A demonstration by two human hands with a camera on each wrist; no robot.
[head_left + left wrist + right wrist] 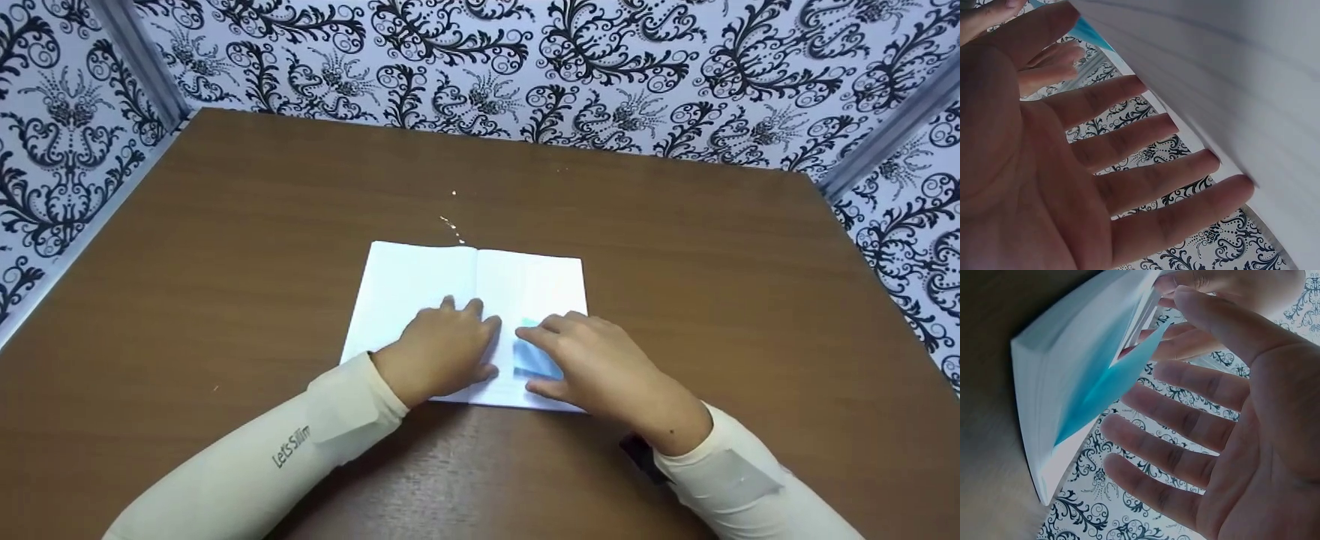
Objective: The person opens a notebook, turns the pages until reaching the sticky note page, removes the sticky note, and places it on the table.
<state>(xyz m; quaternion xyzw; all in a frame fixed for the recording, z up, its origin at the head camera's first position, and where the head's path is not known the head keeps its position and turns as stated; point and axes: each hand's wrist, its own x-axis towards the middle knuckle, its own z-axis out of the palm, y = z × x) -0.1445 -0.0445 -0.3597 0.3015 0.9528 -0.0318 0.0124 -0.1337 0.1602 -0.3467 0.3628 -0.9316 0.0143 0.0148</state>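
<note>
An open notebook [420, 277] with white pages lies on the brown table. On its right page is a blue sticky note [534, 360], partly covered in the head view. In the right wrist view the blue note [1112, 388] lifts off the page along one side. My left hand [450, 349] rests its fingertips on the pages near the fold, fingers spread and fairly straight. Over the right page, my right hand [600, 360] is spread above the note. Its fingers [1145, 439] are extended, with a gap between them and the note, and hold nothing.
The brown table [247, 195] stretches out around the notebook, with small white specks [450, 223] beyond the notebook's top edge. White walls [480, 67] with black scroll patterns border the table at the back and sides.
</note>
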